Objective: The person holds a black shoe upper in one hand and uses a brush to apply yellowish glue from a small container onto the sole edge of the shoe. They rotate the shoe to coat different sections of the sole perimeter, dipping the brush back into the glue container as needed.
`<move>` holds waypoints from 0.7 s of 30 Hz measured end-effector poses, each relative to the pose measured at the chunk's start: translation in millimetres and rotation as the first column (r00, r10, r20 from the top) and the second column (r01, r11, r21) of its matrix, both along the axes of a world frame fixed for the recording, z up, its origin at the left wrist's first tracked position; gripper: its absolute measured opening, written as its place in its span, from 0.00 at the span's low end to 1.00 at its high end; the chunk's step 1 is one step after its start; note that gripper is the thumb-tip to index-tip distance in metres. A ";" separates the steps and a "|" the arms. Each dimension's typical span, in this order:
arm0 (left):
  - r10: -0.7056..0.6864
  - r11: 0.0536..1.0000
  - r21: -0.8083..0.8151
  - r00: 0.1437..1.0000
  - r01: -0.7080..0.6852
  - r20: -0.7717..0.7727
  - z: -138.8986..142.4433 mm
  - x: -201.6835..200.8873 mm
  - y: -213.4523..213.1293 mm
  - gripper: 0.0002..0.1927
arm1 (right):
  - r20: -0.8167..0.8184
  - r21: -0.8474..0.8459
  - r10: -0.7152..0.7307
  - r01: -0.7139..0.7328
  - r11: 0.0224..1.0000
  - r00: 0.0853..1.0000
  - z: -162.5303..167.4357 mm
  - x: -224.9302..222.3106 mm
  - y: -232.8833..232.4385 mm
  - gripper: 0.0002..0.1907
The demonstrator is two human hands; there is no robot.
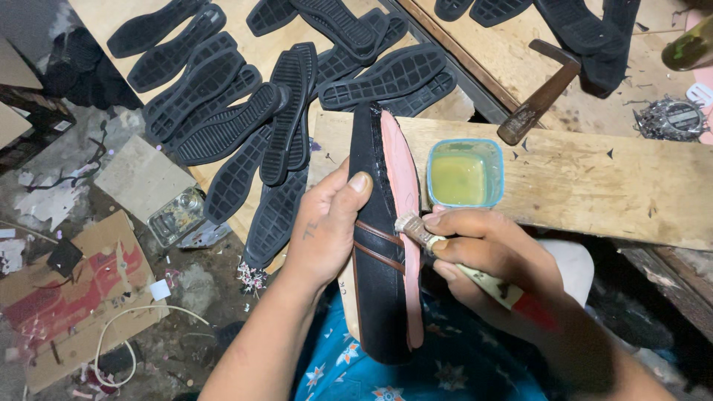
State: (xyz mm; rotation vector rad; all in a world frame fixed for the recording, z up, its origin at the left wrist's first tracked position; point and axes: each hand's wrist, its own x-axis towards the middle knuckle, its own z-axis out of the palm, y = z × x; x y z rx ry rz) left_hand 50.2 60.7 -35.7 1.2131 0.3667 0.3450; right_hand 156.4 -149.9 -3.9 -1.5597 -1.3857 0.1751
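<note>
Nearest the camera, over a lap in blue flowered cloth (pixel 416 364), the left hand (pixel 323 230) grips a black shoe upper (pixel 377 245) from its side, thumb along the edge and fingers wrapped behind it. The shoe stands on its edge, toe pointing away, its pink insole (pixel 405 200) facing right. The right hand (pixel 494 252) is closed round a brush (pixel 475 278) with a pale handle and red end; the bristles touch the pink insole about midway along it. Just beyond the right hand, a small square tub with a blue rim (pixel 466 173), holding yellowish liquid that is probably glue, sits on a wooden plank (pixel 594 186). Farther off on the left, many black rubber soles (pixel 245 111) lie overlapping on a board. At the far right a hammer (pixel 541 93) rests on another wooden surface, with more soles behind it
</note>
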 end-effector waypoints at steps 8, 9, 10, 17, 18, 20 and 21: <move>0.001 0.999 0.041 1.000 -0.001 0.000 -4.1 -0.5 1.2 0.29 | -0.059 0.004 0.074 -0.073 0.997 0.996 -2.4 3.8 -0.9 0.13; -0.003 0.999 0.042 1.000 0.003 -0.001 -5.8 -0.7 1.4 0.29 | -0.066 0.005 0.072 -0.071 0.997 0.995 -2.0 4.2 -2.3 0.13; -0.008 0.999 0.035 1.000 0.008 -0.011 -7.5 -1.0 1.9 0.29 | -0.071 0.008 0.070 -0.069 0.998 0.995 -1.7 4.4 -3.1 0.12; -0.168 0.962 -0.224 0.985 0.159 -0.024 -18.1 -4.0 5.1 0.30 | -0.131 0.145 -0.216 0.234 0.961 0.968 0.1 19.7 15.4 0.08; -0.196 0.955 -0.229 0.981 0.189 -0.008 -19.4 -5.1 4.4 0.30 | -0.117 0.153 -0.247 0.263 0.952 0.962 0.2 23.7 20.4 0.08; -0.219 0.955 -0.200 0.975 0.219 0.024 -21.8 -6.7 3.4 0.30 | -0.058 0.126 -0.291 0.297 0.947 0.955 1.6 29.2 26.8 0.07; -0.229 0.955 -0.186 0.973 0.232 0.038 -22.9 -7.5 3.5 0.30 | -0.100 0.107 -0.230 0.241 0.965 0.968 1.8 26.1 27.6 0.07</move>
